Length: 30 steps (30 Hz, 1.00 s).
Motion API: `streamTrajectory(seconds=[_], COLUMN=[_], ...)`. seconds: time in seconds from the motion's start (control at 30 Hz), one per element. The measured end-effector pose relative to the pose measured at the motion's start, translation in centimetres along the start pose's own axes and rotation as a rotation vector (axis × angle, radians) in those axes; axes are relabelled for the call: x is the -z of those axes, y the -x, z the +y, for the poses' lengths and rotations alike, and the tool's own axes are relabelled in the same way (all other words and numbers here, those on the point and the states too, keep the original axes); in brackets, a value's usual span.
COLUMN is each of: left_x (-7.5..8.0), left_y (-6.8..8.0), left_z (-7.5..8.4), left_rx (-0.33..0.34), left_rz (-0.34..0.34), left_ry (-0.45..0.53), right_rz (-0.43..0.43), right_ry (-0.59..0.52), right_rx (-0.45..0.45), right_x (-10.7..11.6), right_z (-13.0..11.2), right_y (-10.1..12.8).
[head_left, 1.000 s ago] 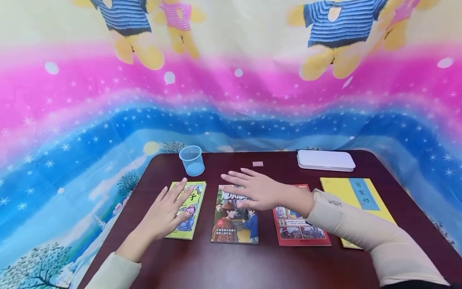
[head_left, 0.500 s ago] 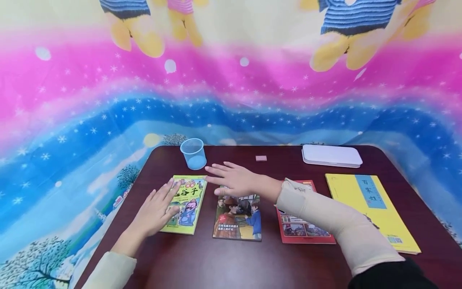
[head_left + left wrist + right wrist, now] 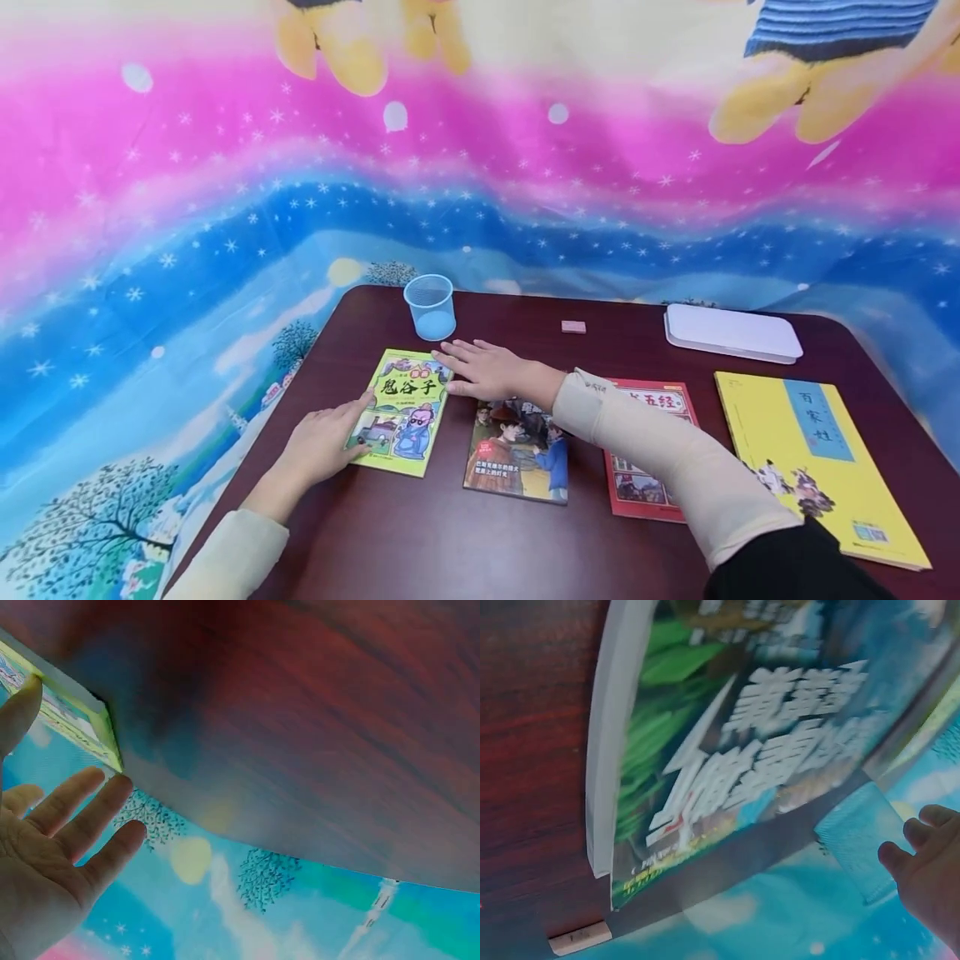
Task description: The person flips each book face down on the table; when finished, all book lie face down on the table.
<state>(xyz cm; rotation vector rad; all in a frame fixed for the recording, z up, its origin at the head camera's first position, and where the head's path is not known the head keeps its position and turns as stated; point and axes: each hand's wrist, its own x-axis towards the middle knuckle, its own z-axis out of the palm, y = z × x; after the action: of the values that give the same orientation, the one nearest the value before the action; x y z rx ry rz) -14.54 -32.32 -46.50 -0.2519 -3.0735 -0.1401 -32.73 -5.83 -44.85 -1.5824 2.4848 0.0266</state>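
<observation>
Left hand (image 3: 318, 446) flat, fingers straight, touching the green book's (image 3: 405, 411) left edge near its lower corner. Right hand (image 3: 487, 371) spread flat, fingertips on that book's top right corner, palm over the top of the middle book (image 3: 517, 454). Green book lying flat on the desk (image 3: 420, 542), just below the blue cup (image 3: 431, 306). Red book (image 3: 648, 454) and yellow book (image 3: 813, 458) further right, white case (image 3: 731, 332) behind.
</observation>
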Motion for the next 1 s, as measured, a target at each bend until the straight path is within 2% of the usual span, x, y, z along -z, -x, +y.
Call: streamTrajectory(seconds=[0.13, 0.33, 0.47, 0.6, 0.7, 0.83, 1.0], left_x=[0.5, 0.8, 0.8, 1.0, 1.2, 1.2, 0.7], left_y=[-0.6, -1.3, -1.6, -1.8, -1.8, -1.8, -2.0], left_z=[-0.3, -0.2, 0.2, 0.3, 0.3, 0.2, 0.2], left_rx=[0.022, 0.147, 0.256, 0.384, 0.446, 0.506, 0.561], left_rz=[-0.013, -0.090, -0.171, -0.261, -0.301, -0.322, -0.307], left_ry=[-0.032, 0.004, 0.077, 0.180, 0.242, 0.303, 0.335], right_rz=[-0.022, -0.117, -0.178, -0.188, -0.189, -0.186, -0.165], right_ry=[-0.035, -0.039, -0.034, -0.023, -0.003, 0.021, 0.074], right_rx=[-0.059, -0.090, -0.113, -0.127, -0.138, -0.142, -0.142], right_x=[-0.5, -0.9, -1.0, -1.1, -1.1, -1.2, -1.5], right_z=[0.5, 0.6, 0.4, 0.1, -0.4, -0.8, -1.3], right_y=[-0.7, -1.5, -1.6, -1.6, -1.8, -2.3, -2.7])
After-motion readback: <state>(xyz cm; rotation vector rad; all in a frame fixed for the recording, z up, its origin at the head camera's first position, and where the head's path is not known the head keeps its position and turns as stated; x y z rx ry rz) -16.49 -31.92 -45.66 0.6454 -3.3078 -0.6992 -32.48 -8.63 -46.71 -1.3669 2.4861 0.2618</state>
